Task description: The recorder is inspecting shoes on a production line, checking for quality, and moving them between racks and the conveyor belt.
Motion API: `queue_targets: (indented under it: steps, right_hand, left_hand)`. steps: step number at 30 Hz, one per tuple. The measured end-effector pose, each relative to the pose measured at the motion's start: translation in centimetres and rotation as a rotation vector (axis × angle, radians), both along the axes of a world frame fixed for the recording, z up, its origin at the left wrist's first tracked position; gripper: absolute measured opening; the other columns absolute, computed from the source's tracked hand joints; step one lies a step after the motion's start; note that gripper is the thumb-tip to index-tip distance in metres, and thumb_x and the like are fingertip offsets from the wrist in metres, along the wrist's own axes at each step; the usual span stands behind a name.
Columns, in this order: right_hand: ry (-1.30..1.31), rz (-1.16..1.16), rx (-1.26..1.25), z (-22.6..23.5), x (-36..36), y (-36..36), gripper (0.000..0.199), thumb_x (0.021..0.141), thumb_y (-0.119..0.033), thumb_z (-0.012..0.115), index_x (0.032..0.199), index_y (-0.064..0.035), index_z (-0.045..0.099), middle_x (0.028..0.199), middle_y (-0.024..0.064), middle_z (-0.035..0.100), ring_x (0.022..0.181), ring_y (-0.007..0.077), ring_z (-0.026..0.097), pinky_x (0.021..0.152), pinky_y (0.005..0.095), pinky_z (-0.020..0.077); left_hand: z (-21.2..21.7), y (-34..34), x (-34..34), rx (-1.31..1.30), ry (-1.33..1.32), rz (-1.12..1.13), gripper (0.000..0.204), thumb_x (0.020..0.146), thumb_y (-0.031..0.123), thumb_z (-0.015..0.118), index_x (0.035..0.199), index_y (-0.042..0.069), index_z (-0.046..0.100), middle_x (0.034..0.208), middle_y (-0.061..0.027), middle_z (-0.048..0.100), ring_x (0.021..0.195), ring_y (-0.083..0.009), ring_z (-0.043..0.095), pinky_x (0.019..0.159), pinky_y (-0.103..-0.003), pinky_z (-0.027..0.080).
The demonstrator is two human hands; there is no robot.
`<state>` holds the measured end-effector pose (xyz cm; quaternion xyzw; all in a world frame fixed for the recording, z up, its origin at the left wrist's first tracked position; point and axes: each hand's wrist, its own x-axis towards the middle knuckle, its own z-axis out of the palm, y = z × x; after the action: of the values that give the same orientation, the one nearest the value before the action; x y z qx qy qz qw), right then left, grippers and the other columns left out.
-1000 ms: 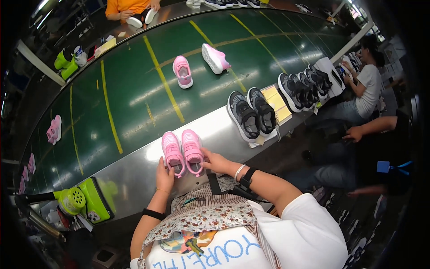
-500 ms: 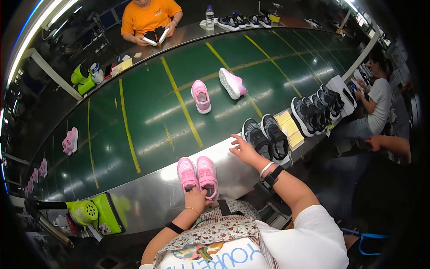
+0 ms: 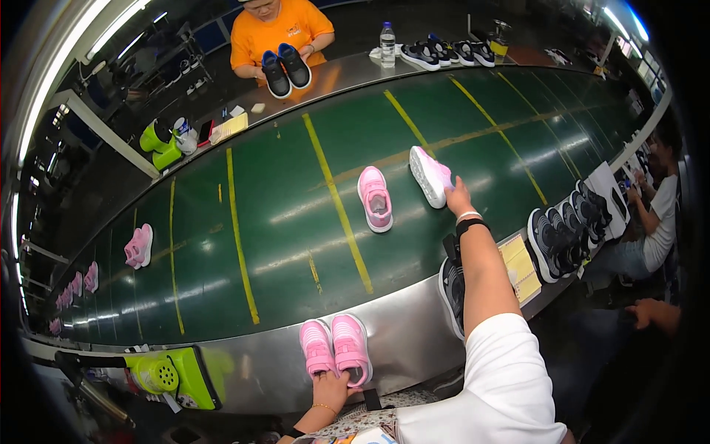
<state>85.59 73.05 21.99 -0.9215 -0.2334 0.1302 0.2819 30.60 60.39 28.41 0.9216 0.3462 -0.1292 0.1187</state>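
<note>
My left hand [image 3: 330, 392] is closed at the heels of a pair of pink sneakers, a left shoe [image 3: 316, 344] and a right shoe [image 3: 349, 342], standing side by side on the metal ledge with toes pointing away. My right arm stretches out over the green belt. Its hand [image 3: 459, 198] is at the heel end of a pink sneaker [image 3: 429, 176] tipped on its side, white sole facing left; thumb and fingers close around the heel, partly hidden. To its left another pink sneaker [image 3: 376, 200] stands upright on the belt.
A green belt [image 3: 281, 244] with yellow lines carries more pink shoes [image 3: 139, 246] at left. Black sneakers [image 3: 558, 233] and a yellow notepad [image 3: 521, 270] line the near right ledge. A lime-green device [image 3: 194, 377] sits lower left. Opposite, a person in orange [image 3: 281, 37] holds black shoes [image 3: 287, 72].
My right hand has moved from beside the black sneakers out over the belt to the tipped pink sneaker. My left hand stays on the pair. The person opposite has turned the black shoes.
</note>
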Motion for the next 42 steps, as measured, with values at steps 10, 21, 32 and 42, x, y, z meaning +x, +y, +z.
queue_targets:
  steps: [10,21,32,42]
  right_hand:
    - [-0.273,0.5,0.069,2.8,-8.7,3.4,0.038,0.07,-0.011,0.063,0.107,-0.0079,0.054,0.109,0.0113,0.052,0.107,0.0305,0.046,0.09,0.0428,0.0362]
    - [-0.173,0.811,-1.02,18.7,-16.6,-13.4,0.039,0.069,-0.042,0.064,0.094,-0.0114,0.063,0.086,0.0072,0.064,0.084,0.0244,0.061,0.072,0.0372,0.048]
    - [-0.064,0.68,-0.46,6.7,-15.1,-29.2,0.057,0.047,-0.025,0.082,0.093,-0.0068,0.055,0.101,0.0185,0.048,0.095,0.0384,0.048,0.082,0.0442,0.0399]
    - [-0.293,1.14,-0.09,18.4,-26.4,-16.9,0.039,0.048,-0.029,0.08,0.072,-0.0087,0.055,0.085,0.0098,0.05,0.085,0.0315,0.048,0.08,0.0431,0.032]
  left_hand:
    - [0.3,0.5,-0.1,-0.026,-0.033,0.013,0.052,0.062,0.058,0.06,0.09,0.015,0.057,0.076,-0.0122,0.053,0.077,-0.0305,0.054,0.071,-0.041,0.038]
    - [0.5,0.5,0.7,-0.006,-0.053,0.038,0.047,0.061,0.055,0.063,0.088,0.016,0.059,0.078,-0.0107,0.054,0.077,-0.0278,0.055,0.071,-0.04,0.039]
    - [-1.8,-1.3,-0.8,-0.116,-0.278,0.232,0.021,0.073,0.026,0.057,0.091,0.016,0.057,0.091,-0.0134,0.052,0.089,-0.0281,0.052,0.078,-0.038,0.036]
    - [1.4,-0.2,-8.0,0.23,-0.438,0.503,0.014,0.066,0.025,0.062,0.073,0.013,0.058,0.077,-0.0111,0.05,0.08,-0.0286,0.051,0.07,-0.041,0.037]
